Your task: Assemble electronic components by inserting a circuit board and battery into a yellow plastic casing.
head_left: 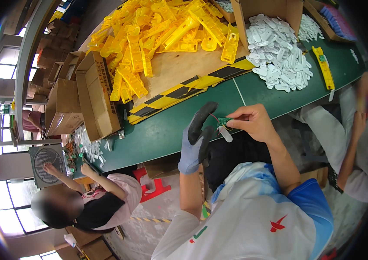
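In my right hand (254, 125), which is bare, a small green circuit board (224, 121) is pinched between thumb and fingers, above the table's near edge. Thin wires come off the board, one of them a red wire (214, 117) running toward the gloved fingertips. Just below the board is a white rounded plastic piece (226, 134); whether wires join the two is too small to tell. My left hand (196, 138) wears a grey glove with black fingers. Its forefinger and thumb curve apart beside the board, and the other fingers are partly hidden.
Yellow plastic housings (158, 32) lie heaped on a wooden board edged with striped tape (171, 100). White plastic pieces (275, 52) are piled beside a cardboard box (275, 8). One yellow housing (324, 68) rests further right on the green table (166, 134). Co-workers sit at both sides.
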Tool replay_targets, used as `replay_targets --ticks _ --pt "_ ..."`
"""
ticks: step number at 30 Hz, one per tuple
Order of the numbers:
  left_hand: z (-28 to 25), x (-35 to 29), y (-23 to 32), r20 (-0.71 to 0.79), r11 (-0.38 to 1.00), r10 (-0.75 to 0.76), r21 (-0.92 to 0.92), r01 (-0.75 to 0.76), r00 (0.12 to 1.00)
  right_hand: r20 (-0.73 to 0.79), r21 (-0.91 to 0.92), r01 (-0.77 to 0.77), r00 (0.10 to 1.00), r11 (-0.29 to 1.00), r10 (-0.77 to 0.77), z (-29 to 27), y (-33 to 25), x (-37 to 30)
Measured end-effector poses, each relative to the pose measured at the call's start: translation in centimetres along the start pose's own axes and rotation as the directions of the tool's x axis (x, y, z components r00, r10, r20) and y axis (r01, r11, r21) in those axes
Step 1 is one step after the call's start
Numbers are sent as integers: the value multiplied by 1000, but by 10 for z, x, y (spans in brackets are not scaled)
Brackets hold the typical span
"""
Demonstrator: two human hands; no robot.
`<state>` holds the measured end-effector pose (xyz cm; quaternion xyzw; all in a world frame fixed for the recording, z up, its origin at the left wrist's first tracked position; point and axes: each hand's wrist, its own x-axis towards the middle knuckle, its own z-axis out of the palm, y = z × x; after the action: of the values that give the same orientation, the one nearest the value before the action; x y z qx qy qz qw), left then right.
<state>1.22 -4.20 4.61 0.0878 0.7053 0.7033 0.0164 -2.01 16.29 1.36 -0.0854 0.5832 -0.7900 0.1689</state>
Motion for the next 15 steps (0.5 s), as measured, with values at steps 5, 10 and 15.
replay_targets --ticks 5,10,15 --pt "20 4 -12 -229 956 -10 -288 -58 973 49 156 -71 997 985 64 -3 3 8" --pt "7 -13 -62 -294 985 -130 -148 89 947 50 6 -17 999 1000 17 7 5 11" --pt "17 -15 -45 -173 920 -351 -246 305 920 28 -215 -51 998 975 59 -6 8 1"
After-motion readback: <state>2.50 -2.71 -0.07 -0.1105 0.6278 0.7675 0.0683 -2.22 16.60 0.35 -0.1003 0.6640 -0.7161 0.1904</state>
